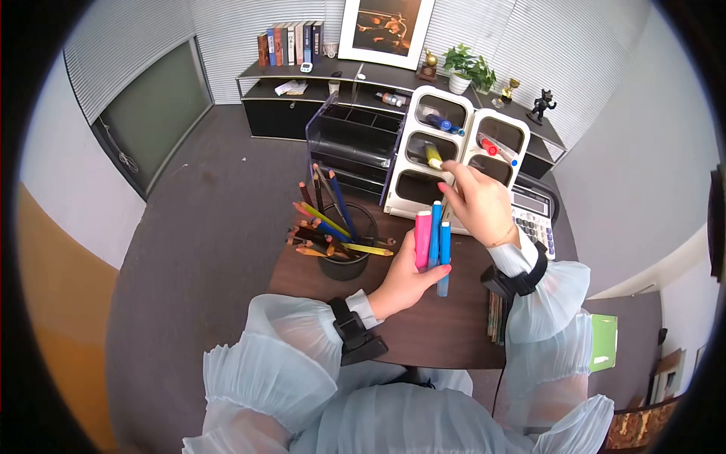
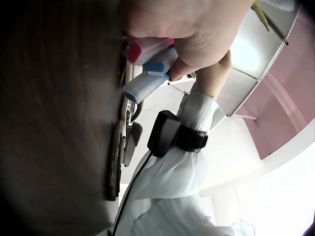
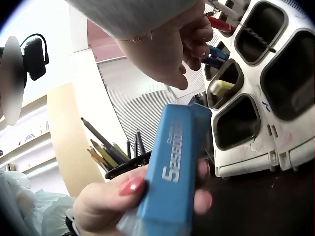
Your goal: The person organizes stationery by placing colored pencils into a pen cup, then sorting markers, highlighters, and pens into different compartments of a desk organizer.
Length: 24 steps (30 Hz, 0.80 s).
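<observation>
My left hand grips a pink marker and two blue markers, all upright, above the brown desk. A blue one fills the middle of the right wrist view. My right hand, fingers bent and holding nothing visible, is at the white organizer. Its fingertips are close beside a yellow-green marker in the left column's middle compartment; the right wrist view shows a gap between them and that marker. Blue markers lie in the compartment above, red ones in the right column.
A black mesh holder full of coloured pencils stands left of my left hand. Behind it is a black desk rack. A calculator lies right of the organizer. Books, a framed picture and a plant stand on the back cabinet.
</observation>
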Each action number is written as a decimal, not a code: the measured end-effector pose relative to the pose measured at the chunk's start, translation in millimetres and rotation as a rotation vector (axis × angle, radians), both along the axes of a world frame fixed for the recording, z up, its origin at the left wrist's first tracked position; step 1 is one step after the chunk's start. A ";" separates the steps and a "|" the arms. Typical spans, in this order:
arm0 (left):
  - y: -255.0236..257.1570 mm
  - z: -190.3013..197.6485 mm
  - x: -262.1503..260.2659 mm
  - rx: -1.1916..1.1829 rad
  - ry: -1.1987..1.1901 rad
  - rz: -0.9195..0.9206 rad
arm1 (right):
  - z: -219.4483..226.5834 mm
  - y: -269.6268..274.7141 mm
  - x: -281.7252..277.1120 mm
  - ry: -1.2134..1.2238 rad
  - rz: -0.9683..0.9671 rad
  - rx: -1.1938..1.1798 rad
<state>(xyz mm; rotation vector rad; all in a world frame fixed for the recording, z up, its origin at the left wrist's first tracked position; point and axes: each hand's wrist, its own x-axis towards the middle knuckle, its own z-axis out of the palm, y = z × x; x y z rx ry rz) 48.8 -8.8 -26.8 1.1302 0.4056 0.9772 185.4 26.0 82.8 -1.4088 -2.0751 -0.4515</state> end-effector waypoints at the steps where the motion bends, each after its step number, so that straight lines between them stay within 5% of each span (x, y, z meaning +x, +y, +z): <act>1: 0.1 -0.3 1.4 0.058 -0.029 0.018 | -1.5 1.4 2.2 -0.036 0.032 0.040; 4: -1.5 0.5 0.7 0.055 -0.021 -0.021 | -6.0 3.0 4.2 -0.050 0.067 0.061; 13: -2.3 1.3 2.5 0.090 -0.059 0.075 | 16.5 -28.5 -2.8 -0.008 0.064 -0.579; 16: -0.2 -3.6 3.7 0.157 -0.037 0.103 | 14.8 -34.7 4.7 0.037 0.114 -0.622; 20: 0.6 6.0 -2.4 0.050 0.006 0.110 | 38.1 -36.1 21.4 0.150 0.043 -0.499; 24: 1.9 -1.8 -0.7 0.081 0.024 0.110 | 57.3 -33.8 14.1 0.354 0.056 -0.028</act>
